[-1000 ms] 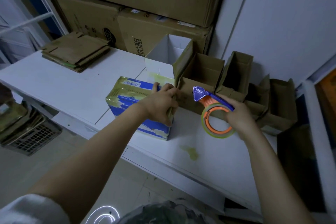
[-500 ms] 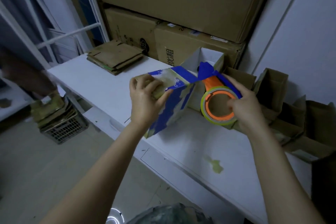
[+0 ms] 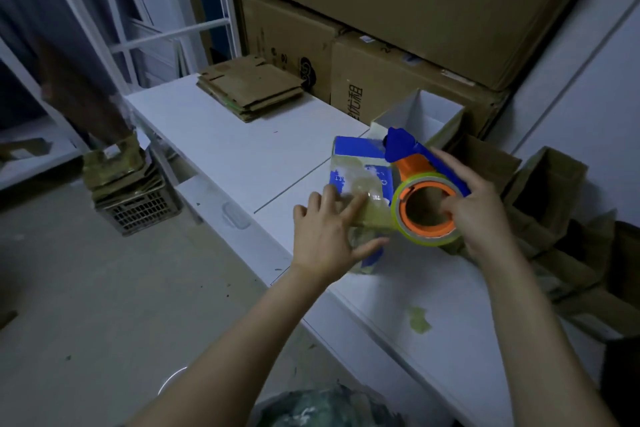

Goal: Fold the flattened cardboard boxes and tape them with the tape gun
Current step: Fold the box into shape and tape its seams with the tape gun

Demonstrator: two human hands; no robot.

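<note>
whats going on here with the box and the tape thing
A person is taping a blue and white box on the white table. The left hand presses flat on the box's taped top, fingers spread. The right hand grips the tape gun, held against the box's right side. A stack of flattened cardboard boxes waits further back, and open brown boxes stand at the right.

Dim, flat, bluish light, source unseen; faint sheen on the taped blue-and-white cardboard box [image 3: 358,168], soft blur on the left hand [image 3: 325,236], white metal rack bars [image 3: 169,35] bowed near the frame edges
</note>
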